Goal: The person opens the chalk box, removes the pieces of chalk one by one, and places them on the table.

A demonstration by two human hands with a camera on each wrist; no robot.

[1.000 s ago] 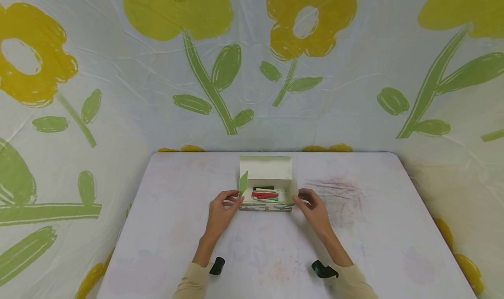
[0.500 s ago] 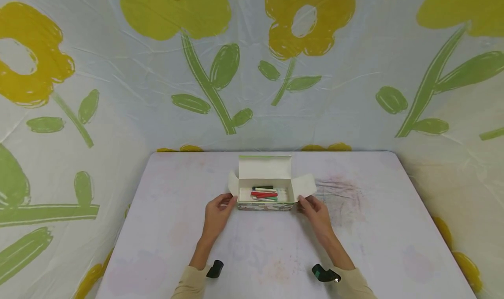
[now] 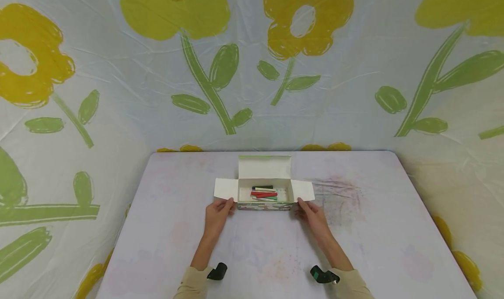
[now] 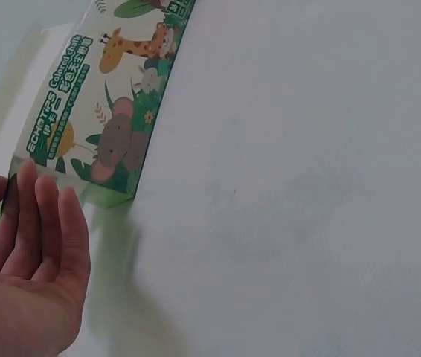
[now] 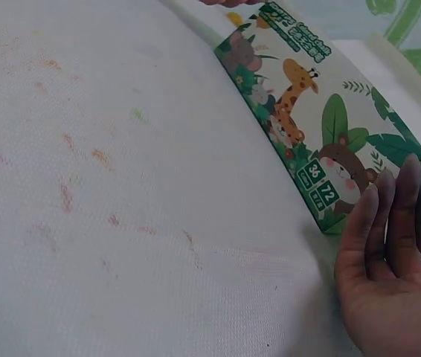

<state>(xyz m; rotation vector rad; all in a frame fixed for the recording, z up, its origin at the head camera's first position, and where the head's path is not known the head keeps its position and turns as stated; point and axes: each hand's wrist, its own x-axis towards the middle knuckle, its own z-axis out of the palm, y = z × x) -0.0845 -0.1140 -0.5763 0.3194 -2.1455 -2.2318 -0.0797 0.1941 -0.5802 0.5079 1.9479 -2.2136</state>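
Note:
An open chalk box (image 3: 265, 206) stands on the table with its lid (image 3: 264, 167) raised at the back. Its left flap (image 3: 225, 187) and right flap (image 3: 302, 188) are spread out sideways. Several red, green, white and dark sticks (image 3: 264, 195) lie inside. My left hand (image 3: 215, 218) pinches the front edge of the left flap, thumb on top. At the other end my right hand (image 3: 316, 220) pinches the right flap in the same way. The wrist views show the box front (image 4: 114, 104), printed with "Colored Chalk" and cartoon animals; fingertips are right at its two ends.
The pale table (image 3: 260, 251) carries faint coloured smudges, with a darker scribbled patch (image 3: 340, 198) to the right of the box. Behind and beside the table hangs a flower-print cloth (image 3: 338, 97). Black wrist cameras (image 3: 323, 275) sit at both sleeves.
Both side flaps, upright over the box ends a second ago, have been folded outward and now lie spread. The hands have shifted slightly towards the front corners.

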